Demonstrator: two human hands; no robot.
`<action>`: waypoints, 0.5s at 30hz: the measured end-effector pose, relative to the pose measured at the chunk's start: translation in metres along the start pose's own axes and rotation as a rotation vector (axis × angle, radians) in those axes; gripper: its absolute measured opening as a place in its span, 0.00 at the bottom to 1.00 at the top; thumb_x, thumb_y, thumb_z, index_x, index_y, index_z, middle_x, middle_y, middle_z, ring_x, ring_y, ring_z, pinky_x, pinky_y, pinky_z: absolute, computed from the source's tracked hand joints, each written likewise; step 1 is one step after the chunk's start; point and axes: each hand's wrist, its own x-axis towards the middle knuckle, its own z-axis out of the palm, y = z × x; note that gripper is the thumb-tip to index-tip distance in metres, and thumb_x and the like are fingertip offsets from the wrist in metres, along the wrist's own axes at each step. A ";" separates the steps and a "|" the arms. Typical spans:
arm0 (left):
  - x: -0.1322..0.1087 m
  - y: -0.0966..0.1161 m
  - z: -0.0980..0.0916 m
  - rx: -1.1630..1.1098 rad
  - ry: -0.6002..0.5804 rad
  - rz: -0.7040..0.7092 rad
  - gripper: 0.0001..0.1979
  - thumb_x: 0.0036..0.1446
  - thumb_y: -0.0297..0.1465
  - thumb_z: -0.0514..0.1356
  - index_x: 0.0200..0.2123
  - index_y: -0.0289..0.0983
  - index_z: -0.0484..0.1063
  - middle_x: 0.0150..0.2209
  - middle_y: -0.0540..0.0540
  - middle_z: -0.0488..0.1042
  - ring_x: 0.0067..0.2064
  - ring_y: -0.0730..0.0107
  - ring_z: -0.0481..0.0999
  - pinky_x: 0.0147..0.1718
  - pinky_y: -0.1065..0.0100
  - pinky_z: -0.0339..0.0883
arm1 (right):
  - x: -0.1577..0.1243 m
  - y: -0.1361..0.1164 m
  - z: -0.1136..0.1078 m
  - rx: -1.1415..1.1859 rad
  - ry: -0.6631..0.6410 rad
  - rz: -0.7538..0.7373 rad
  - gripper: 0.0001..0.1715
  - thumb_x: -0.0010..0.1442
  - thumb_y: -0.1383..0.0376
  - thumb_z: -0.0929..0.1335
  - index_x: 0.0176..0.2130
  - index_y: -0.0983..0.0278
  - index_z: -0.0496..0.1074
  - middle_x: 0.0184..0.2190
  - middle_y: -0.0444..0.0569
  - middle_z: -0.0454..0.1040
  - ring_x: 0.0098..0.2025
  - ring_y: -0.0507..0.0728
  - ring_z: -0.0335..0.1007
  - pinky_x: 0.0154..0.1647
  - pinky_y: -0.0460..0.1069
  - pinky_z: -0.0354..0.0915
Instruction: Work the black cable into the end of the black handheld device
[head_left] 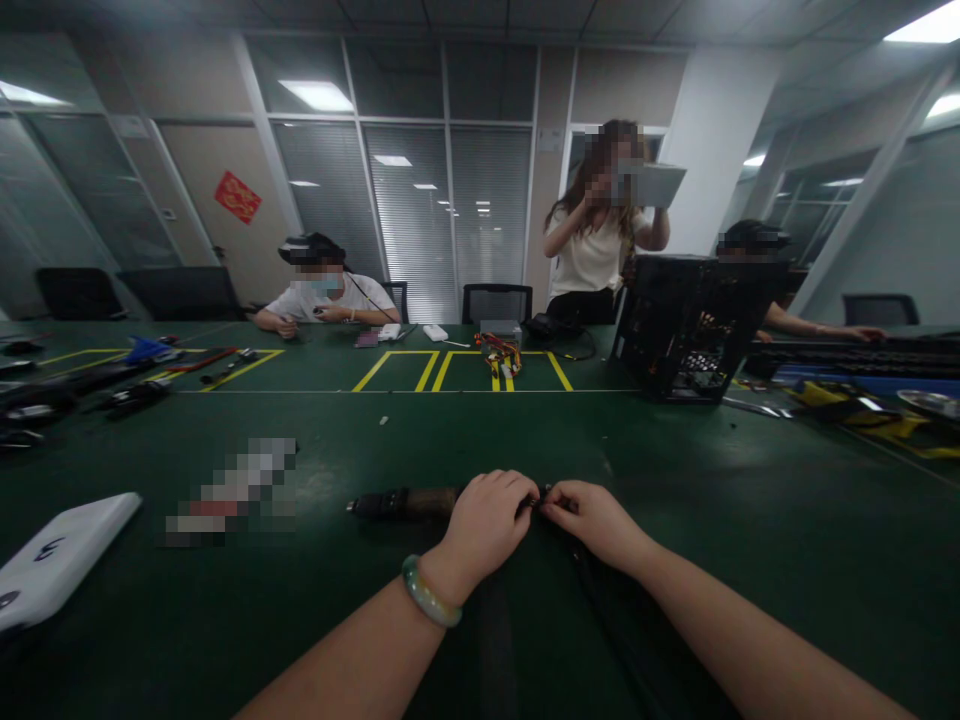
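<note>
A dark tool (427, 503) is laid flat on the green surface (300, 620), straight ahead of the person, with its rear part covered by the left hand (491, 515). The fingers of the left hand are wrapped over that rear part; those of the right hand (600, 520) are pinched on the tool's rear end, though the exact piece between them cannot be made out. By its look, the body may be judged rigid and moderately heavy, smooth but not slippery, with the narrow tip probably the most delicate part. A hold is best taken around the thick brownish barrel. The long axis is set crosswise, and the tip is pointed left. A soft, flexible dark cord (596, 595) is seen below the right hand; whether it is joined to the tool cannot be told.
</note>
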 end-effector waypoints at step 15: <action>-0.001 -0.001 0.001 0.035 0.000 0.013 0.09 0.56 0.27 0.58 0.42 0.41 0.68 0.42 0.49 0.72 0.45 0.65 0.69 0.43 0.63 0.60 | 0.001 0.001 0.001 0.002 0.017 0.004 0.10 0.60 0.59 0.66 0.31 0.62 0.73 0.29 0.43 0.74 0.31 0.54 0.68 0.31 0.46 0.58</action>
